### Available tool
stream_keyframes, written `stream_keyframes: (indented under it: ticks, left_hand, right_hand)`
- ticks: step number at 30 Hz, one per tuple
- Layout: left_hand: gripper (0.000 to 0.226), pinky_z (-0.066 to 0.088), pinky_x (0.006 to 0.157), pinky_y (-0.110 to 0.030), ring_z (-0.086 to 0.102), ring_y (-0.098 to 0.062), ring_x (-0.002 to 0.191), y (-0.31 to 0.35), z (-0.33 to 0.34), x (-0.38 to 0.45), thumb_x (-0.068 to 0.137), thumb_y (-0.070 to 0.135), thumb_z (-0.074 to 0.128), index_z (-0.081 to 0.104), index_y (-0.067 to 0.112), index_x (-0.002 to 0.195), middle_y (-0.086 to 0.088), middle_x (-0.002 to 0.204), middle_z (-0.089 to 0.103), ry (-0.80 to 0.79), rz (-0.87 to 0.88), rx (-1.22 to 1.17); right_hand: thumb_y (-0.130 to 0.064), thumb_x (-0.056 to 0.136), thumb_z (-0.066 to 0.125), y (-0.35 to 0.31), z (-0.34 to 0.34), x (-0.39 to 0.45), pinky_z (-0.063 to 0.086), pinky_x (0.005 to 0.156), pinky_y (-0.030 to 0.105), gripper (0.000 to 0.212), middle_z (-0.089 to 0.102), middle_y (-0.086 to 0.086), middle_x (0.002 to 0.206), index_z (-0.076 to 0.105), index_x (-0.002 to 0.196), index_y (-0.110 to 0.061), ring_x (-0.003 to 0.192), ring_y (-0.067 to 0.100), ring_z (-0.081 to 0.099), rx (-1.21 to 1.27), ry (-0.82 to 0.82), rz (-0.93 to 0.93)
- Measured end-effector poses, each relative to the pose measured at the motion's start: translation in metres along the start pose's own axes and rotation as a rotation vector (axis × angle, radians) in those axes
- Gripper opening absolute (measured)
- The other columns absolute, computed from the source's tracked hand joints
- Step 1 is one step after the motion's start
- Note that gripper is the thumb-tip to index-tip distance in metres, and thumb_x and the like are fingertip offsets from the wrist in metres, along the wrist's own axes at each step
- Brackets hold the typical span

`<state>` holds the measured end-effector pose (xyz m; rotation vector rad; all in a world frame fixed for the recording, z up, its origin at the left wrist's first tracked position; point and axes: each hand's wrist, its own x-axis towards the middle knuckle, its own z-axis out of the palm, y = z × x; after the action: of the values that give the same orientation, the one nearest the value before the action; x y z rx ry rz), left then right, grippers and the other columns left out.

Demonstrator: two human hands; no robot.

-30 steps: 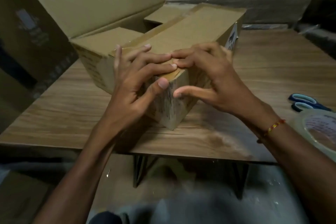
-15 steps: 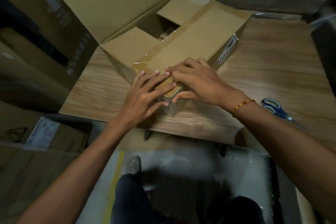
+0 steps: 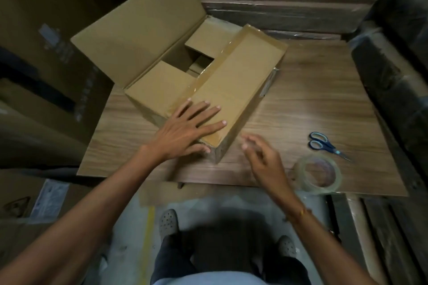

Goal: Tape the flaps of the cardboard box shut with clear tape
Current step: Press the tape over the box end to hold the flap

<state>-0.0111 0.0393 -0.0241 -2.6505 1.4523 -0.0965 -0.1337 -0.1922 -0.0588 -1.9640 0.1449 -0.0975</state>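
Looking down from the head camera, I see my left hand (image 3: 185, 129) lying flat, fingers spread wide, on the near end of the folded-down flap of the brown cardboard box (image 3: 234, 90), with the thumb wrapped over the near corner. That box sits at an angle on the wood-grain table (image 3: 312, 111). One long flap is down and carries a glossy strip of clear tape along its inner edge; the opposite long flap (image 3: 139, 28) stands up and leans outward to the left, and the two short end flaps are folded in, leaving a dark gap between them.

My right hand (image 3: 261, 157) hangs in the air just beside the box's near right corner, touching nothing, fingers loosely curled and apart; it is blurred, so I cannot tell more. Near it, at the table's front edge, lies the roll of clear packing tape (image 3: 318, 172). Just beyond the roll rest the blue-handled scissors (image 3: 324, 144), blades closed.
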Motion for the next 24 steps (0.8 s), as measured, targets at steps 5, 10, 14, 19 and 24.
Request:
stream_keyframes:
  ticks: [5, 10, 14, 19, 24]
  left_hand:
    - [0.076, 0.019, 0.116, -0.064, 0.018, -0.031, 0.152, 0.03, 0.009, 0.047, 0.09, 0.067, 0.043, 0.018, 0.039, 0.156, -0.004, 0.167, 0.016, -0.009, -0.044, -0.037]
    - [0.075, 0.02, 0.115, -0.064, 0.021, -0.031, 0.151, 0.057, 0.012, 0.072, 0.087, 0.063, 0.046, 0.02, 0.038, 0.153, -0.005, 0.166, 0.019, 0.029, -0.115, -0.076]
    - [0.075, 0.018, 0.116, -0.063, 0.018, -0.031, 0.152, 0.057, 0.011, 0.072, 0.088, 0.061, 0.046, 0.018, 0.038, 0.154, -0.005, 0.167, 0.017, 0.026, -0.111, -0.076]
    - [0.085, 0.02, 0.115, -0.063, 0.018, -0.033, 0.152, 0.057, 0.006, 0.072, 0.084, 0.056, 0.06, 0.015, 0.037, 0.154, -0.007, 0.166, 0.018, -0.019, -0.104, -0.066]
    - [0.097, 0.017, 0.117, -0.062, 0.011, -0.032, 0.153, 0.057, 0.001, 0.071, 0.082, 0.038, 0.071, 0.008, 0.037, 0.156, -0.006, 0.168, 0.008, -0.054, -0.094, -0.039]
  right_hand:
    - [0.001, 0.098, 0.055, 0.005, 0.035, -0.042, 0.042, 0.097, 0.007, 0.055, 0.045, 0.004, 0.153, 0.038, 0.148, -0.016, 0.126, 0.001, 0.05, 0.425, 0.033, 0.504]
    - [0.005, 0.094, 0.052, -0.013, 0.044, -0.012, 0.038, 0.089, -0.002, 0.07, 0.04, -0.013, 0.144, 0.023, 0.153, -0.017, 0.123, 0.001, 0.046, 0.41, 0.125, 0.505]
    - [-0.002, 0.088, 0.051, -0.009, 0.045, -0.003, 0.044, 0.107, 0.024, 0.072, 0.046, 0.0, 0.149, 0.027, 0.154, -0.019, 0.131, 0.014, 0.048, 0.371, 0.123, 0.553]
    - [0.006, 0.091, 0.046, -0.014, 0.037, 0.001, 0.039, 0.101, 0.015, 0.063, 0.045, -0.004, 0.145, 0.032, 0.149, -0.016, 0.131, 0.011, 0.044, 0.34, 0.074, 0.573]
    - [-0.003, 0.097, 0.046, -0.029, 0.041, -0.009, 0.012, 0.121, 0.021, 0.073, 0.02, -0.004, 0.16, 0.006, 0.158, -0.009, 0.151, 0.01, 0.013, 0.258, 0.08, 0.519]
